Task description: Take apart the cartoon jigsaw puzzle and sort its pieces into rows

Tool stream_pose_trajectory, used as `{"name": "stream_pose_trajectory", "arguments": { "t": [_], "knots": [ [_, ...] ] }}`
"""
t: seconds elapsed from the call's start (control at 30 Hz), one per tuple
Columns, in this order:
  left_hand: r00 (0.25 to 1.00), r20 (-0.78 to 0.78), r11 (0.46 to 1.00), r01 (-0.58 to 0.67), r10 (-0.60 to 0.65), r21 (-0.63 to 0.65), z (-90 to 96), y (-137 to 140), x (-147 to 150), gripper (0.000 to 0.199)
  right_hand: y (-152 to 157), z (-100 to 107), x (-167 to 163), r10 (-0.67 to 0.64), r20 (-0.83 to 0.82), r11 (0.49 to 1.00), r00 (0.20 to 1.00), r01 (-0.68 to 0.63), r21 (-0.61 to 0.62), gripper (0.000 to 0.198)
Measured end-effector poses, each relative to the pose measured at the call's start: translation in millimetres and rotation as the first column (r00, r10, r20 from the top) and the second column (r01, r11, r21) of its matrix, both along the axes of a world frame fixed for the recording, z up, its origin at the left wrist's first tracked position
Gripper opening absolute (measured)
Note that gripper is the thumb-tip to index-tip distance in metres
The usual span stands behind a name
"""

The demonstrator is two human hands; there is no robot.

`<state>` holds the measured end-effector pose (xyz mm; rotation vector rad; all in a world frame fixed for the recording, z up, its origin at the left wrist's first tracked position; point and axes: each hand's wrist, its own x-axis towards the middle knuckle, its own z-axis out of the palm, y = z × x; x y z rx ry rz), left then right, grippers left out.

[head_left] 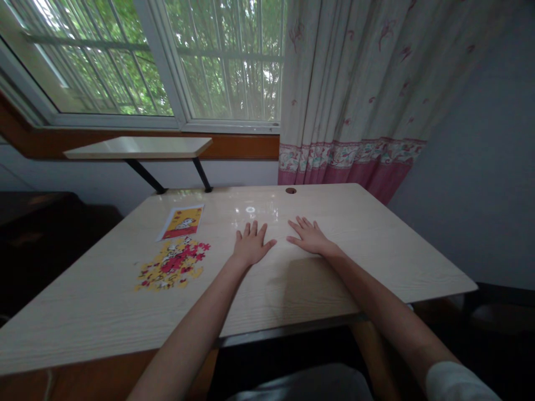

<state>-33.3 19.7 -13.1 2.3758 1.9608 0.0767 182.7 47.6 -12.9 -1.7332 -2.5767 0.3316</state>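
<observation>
Spread wide, gripping nothing, left hand (251, 246) and right hand (311, 237) rest on the tabletop (388, 250), puzzle pieces (178, 260) seemingly placed within reach.

The counter (376, 250) is pale cream, with fine wood grain. On the counter, the puzzle pieces (178, 262) are yellow, pinkish red and white, with some dark marks. Also on the counter, the picture sheet (183, 224) has white edges, yellow above and red below. Behind the counter, the curtain (346, 100) is greyish white with scattered pink flowers, one multicoloured patterned band, and a deep pink bottom.
</observation>
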Motion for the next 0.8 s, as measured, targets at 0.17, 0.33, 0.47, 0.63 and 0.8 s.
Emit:
{"name": "stream_pose_trajectory", "arguments": {
  "t": [0.17, 0.33, 0.47, 0.63, 0.8],
  "knots": [
    [1.0, 0.005, 1.0, -0.002, 0.002, -0.009, 0.9, 0.1, -0.4, 0.077, -1.6, 2.8, -0.5, -0.003, 0.006, 1.0, 1.0, 0.003, -0.006, 0.077],
    [1.0, -0.001, 1.0, -0.001, 0.001, -0.003, -1.7, 1.3, -0.8, 0.076, -2.4, 3.2, -0.3, -0.002, 0.002, 1.0, 1.0, 0.002, -0.005, 0.076],
    [1.0, -0.001, 1.0, -0.006, 0.006, -0.012, -0.4, 0.8, -0.2, 0.076, -0.7, 0.6, 0.2, -0.005, -0.001, 1.0, 1.0, 0.005, 0.001, 0.076],
    [1.0, -0.001, 1.0, -0.004, 0.004, -0.014, 0.8, 0.4, -0.4, 0.077, 0.4, -0.7, 0.9, 0.001, -0.01, 1.0, 1.0, -0.001, 0.001, 0.076],
    [1.0, 0.001, 1.0, 0.001, -0.001, 0.002, -1.5, 1.6, -1.4, 0.076, -1.0, 1.3, 0.9, 0.001, -0.004, 1.0, 1.0, -0.001, 0.002, 0.076]
  ]
}}
